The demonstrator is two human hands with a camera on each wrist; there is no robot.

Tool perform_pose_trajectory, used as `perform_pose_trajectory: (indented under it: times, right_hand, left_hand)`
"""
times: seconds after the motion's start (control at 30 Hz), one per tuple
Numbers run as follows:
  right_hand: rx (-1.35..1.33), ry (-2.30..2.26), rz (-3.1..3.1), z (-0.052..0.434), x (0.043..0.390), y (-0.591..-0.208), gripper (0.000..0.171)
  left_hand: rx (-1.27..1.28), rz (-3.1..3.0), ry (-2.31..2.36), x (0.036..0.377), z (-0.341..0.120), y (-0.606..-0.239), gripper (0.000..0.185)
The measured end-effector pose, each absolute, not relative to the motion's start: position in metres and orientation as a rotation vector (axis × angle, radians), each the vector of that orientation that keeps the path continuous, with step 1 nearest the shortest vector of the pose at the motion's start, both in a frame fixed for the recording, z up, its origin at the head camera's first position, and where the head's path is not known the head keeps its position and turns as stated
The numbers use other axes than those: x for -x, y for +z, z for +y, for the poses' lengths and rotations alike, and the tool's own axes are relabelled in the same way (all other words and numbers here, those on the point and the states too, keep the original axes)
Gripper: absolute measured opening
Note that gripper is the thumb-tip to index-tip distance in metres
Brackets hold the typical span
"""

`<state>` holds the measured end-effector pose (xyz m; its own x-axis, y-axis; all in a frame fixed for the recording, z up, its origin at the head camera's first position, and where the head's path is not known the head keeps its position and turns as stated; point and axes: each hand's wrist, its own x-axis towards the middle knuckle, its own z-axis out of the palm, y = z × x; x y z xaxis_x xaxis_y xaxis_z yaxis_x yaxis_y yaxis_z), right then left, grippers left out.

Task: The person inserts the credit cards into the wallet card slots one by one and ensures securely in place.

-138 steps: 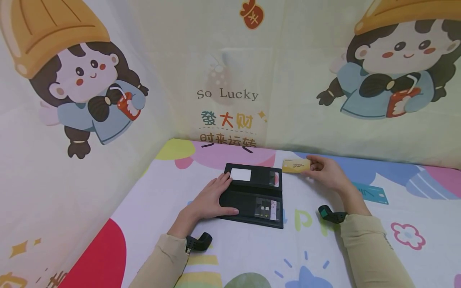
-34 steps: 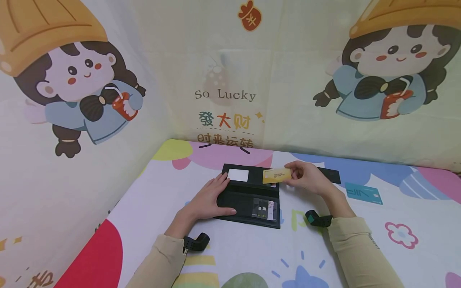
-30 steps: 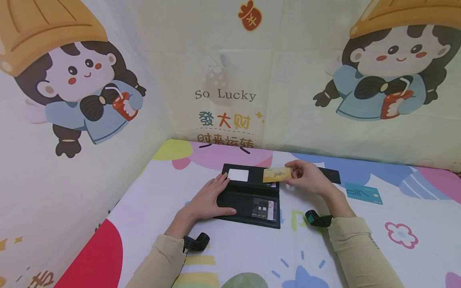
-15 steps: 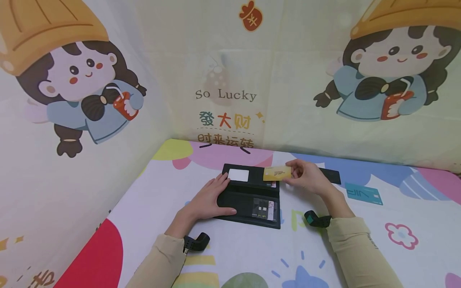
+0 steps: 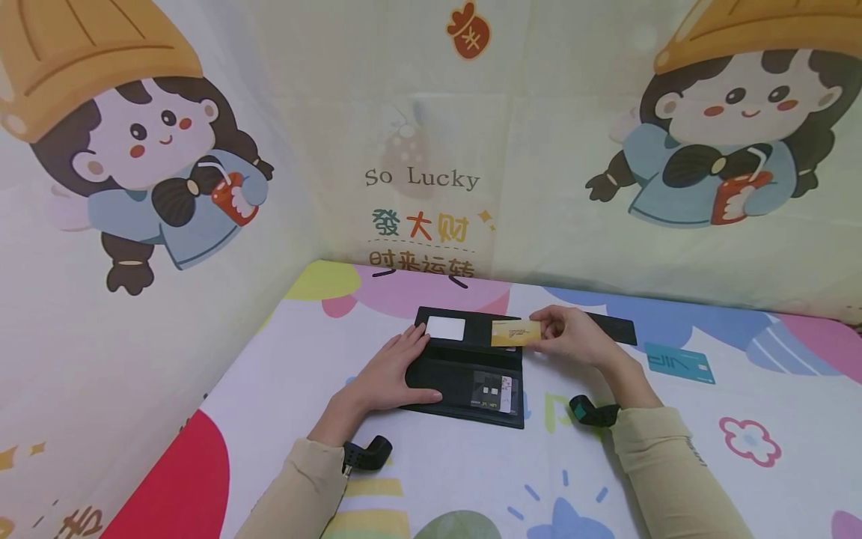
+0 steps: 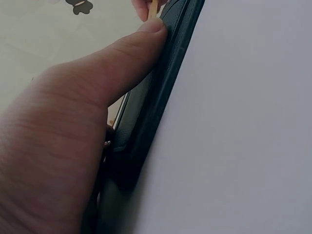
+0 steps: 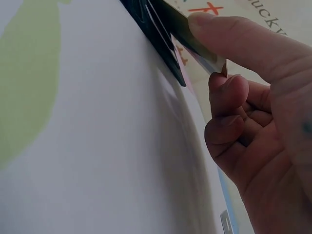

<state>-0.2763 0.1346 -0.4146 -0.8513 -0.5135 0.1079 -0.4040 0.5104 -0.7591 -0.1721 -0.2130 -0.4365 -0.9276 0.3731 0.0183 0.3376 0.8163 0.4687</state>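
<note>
A black wallet lies unfolded on the patterned cloth. My left hand rests on its left side, fingers spread and thumb stretched over the lower half. Between thumb and fingers my right hand pinches the right end of a gold card. That card is over the right part of the wallet's upper half; whether its lower edge is inside a slot I cannot tell. A dark card with a floral strip sits in the lower half's clear pocket. The right wrist view shows the gold card edge-on beside the wallet.
To the right of my right hand lie a black card, partly hidden by that hand, and a teal VIP card. A white panel shows in the wallet's upper left. Behind the table hangs a printed backdrop.
The gold card has moved left with my right hand, from beside the wallet to over its upper half, then slightly down. A black card now shows behind the right hand. The left hand keeps its place.
</note>
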Motion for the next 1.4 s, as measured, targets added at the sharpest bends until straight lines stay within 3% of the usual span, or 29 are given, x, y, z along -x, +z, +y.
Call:
perform_pose_trajectory:
  times: [1.4]
  right_hand:
    - [0.734,-1.229,2.577,0.14,0.279,-0.419,0.055]
  left_hand:
    - [-0.578,2.919,0.735,0.173,-0.214,-0.44,0.106]
